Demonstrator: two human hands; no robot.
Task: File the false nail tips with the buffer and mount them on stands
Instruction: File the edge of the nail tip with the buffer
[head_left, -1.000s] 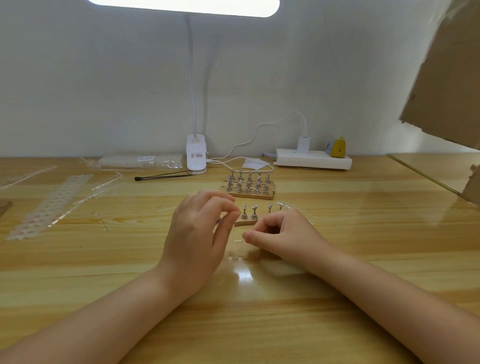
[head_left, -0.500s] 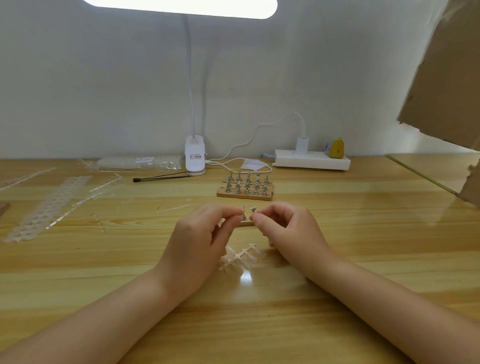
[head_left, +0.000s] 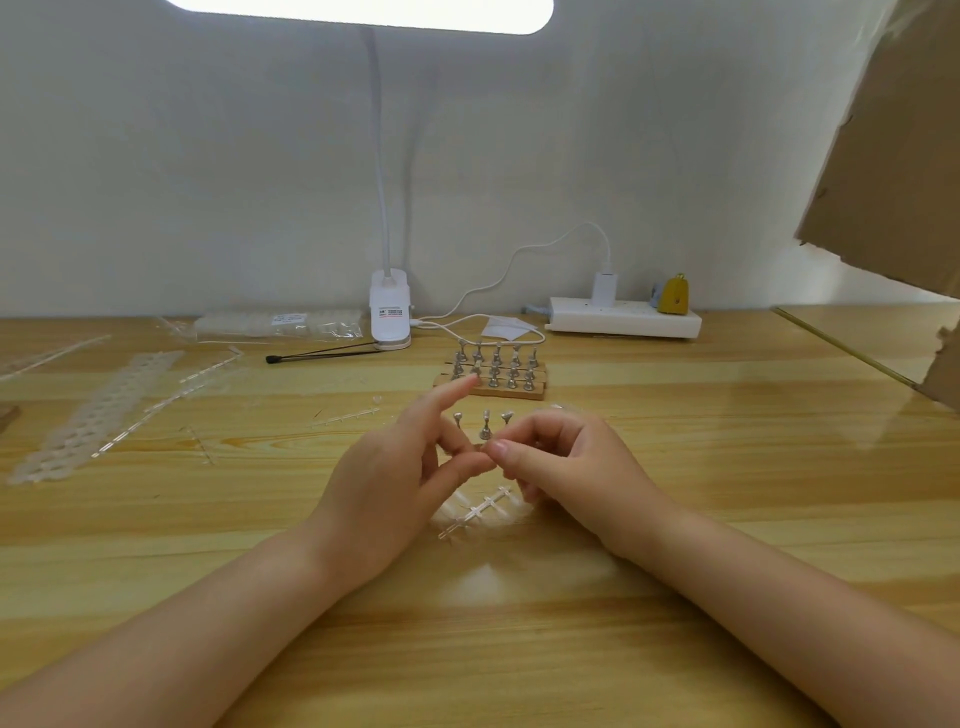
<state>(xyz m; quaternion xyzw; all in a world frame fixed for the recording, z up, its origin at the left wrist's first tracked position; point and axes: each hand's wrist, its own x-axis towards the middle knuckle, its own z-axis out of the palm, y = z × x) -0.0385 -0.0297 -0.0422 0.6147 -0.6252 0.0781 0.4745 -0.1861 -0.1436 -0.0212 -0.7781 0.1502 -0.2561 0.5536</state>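
Nearby, wooden base (head_left: 493, 388) (stands (head_left: 494, 361) aboard)

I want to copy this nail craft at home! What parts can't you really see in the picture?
All in the head view:
- The near wooden base: the hands, left and right, cover most of it; only three stands show.
- Whether the right hand's fingertips pinch a nail tip: too small and clear to tell.
- The clear nail strip: glare blurs its tips.
- The buffer: none can be picked out.
- The cardboard: cut off by the right edge.
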